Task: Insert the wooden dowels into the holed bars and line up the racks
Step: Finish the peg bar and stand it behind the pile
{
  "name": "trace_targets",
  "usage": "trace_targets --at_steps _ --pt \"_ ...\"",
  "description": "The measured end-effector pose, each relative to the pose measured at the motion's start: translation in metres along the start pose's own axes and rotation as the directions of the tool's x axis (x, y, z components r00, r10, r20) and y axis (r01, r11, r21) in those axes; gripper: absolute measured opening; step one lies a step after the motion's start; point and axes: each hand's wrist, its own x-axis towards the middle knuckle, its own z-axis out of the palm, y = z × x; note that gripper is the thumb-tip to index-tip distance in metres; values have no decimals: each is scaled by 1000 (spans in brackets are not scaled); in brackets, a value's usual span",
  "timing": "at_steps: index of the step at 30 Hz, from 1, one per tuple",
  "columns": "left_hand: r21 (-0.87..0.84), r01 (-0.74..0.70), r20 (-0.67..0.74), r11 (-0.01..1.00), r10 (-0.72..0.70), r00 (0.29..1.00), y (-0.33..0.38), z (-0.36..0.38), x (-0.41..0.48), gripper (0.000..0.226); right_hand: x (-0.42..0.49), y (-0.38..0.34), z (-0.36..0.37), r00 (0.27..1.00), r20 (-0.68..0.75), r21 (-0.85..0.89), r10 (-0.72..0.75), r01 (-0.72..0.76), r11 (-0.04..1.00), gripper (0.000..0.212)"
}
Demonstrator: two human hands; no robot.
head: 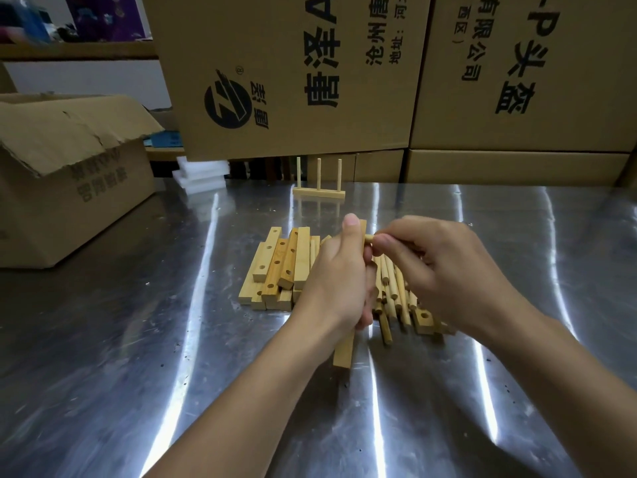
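Observation:
My left hand point(336, 274) grips a wooden holed bar point(344, 351), held on end above the steel table point(138, 339); its lower end sticks out below my palm. My right hand point(431, 267) pinches a wooden dowel point(368, 238) whose tip meets the bar near its top. Behind my hands lies a pile of holed bars point(279, 270), and a heap of loose dowels point(393, 291) lies under my right hand. One finished rack point(319, 191) with three upright dowels stands at the back of the table.
Large printed cardboard boxes point(293, 70) wall off the back of the table. An open cardboard box point(69, 174) sits at the left. White foam pieces point(200, 175) lie near the back left.

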Motion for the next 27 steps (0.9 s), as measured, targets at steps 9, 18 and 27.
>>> trace_targets --at_steps 9,18,27 --pt "16 17 43 1000 -18 999 2 -5 0 62 -2 2 6 1000 2 21 0 0 1000 26" --pt "-109 15 118 994 -2 993 6 -9 1 63 -9 6 6 977 -162 349 136 -72 934 15" --pt "-363 243 206 900 -177 962 1 -16 4 69 -10 5 7 945 -228 544 236 -77 835 21"
